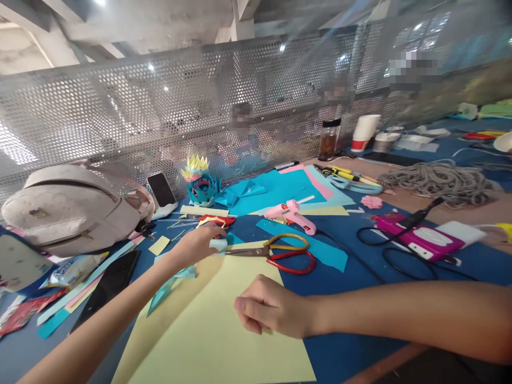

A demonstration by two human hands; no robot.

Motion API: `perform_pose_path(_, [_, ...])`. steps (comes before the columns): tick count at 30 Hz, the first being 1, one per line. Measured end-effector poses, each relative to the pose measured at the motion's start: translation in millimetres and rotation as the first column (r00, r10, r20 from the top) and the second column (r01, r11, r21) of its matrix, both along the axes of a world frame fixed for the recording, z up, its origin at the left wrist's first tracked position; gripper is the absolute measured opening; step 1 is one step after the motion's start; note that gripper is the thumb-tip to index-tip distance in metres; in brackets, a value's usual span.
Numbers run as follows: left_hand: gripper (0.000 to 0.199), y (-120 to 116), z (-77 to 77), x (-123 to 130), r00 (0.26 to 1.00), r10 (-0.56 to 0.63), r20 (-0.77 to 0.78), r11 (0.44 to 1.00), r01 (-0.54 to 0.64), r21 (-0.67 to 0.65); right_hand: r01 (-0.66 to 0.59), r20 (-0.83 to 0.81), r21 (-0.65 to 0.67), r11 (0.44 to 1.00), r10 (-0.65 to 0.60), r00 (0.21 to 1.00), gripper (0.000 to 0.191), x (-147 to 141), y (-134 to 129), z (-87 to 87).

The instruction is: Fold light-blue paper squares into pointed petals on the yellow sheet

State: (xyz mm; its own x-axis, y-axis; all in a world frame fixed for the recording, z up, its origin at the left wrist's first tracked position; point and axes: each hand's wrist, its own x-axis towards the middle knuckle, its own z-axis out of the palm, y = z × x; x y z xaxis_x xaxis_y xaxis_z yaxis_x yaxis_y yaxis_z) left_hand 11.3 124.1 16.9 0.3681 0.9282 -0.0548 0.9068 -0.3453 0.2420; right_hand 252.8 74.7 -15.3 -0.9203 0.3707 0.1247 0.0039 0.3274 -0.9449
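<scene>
My left hand [205,241] reaches to the middle of the table, its bent fingers closed at a small light blue paper piece [218,245]. A red and yellow object [216,219] lies just behind those fingers, partly hidden. My right hand [270,306] is curled into a fist over a large pale yellow paper sheet [240,352]; what it may hold is hidden. Scissors [280,253] with one yellow and one red handle lie between my hands, blades pointing left. Behind them rests a pink glue gun [292,214]. Light blue paper scraps [164,293] lie near my left forearm.
A layered paper flower [202,184] stands at the back beside a propped phone [161,189]. Blue sheets [276,186] lie behind the glue gun. At left sits a pale backpack [72,208]; at right are a magenta box [418,237] with black cables and coiled grey cord [436,181].
</scene>
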Motion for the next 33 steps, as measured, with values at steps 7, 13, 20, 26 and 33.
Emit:
perform_pose_path(7, [0.031,-9,5.7,-1,0.992,0.120,-0.023,0.993,-0.120,0.003,-0.010,0.013,0.004,1.000,0.010,1.000,0.068,1,1,0.3])
perform_pose_path(13, [0.023,-28,21.5,-9,0.970,0.176,0.166,0.984,-0.178,0.000,-0.005,0.028,-0.035,0.999,0.006,1.000,0.068,2,1,-0.1])
perform_pose_path(20, [0.033,-79,16.8,10,0.791,0.202,0.577,0.969,-0.075,-0.236,0.116,0.017,-0.083,0.990,-0.115,0.993,0.062,-1,2,-0.7])
perform_pose_path(26, [0.042,-109,-11.1,34,0.559,0.341,0.756,0.909,0.010,-0.417,0.142,0.032,-0.090,0.986,-0.140,0.990,0.054,-3,1,-1.3])
perform_pose_path(33, [0.039,-123,-21.5,48,0.433,0.327,0.840,0.926,0.030,-0.376,0.178,0.101,-0.160,0.971,-0.163,0.981,0.053,-4,4,0.1])
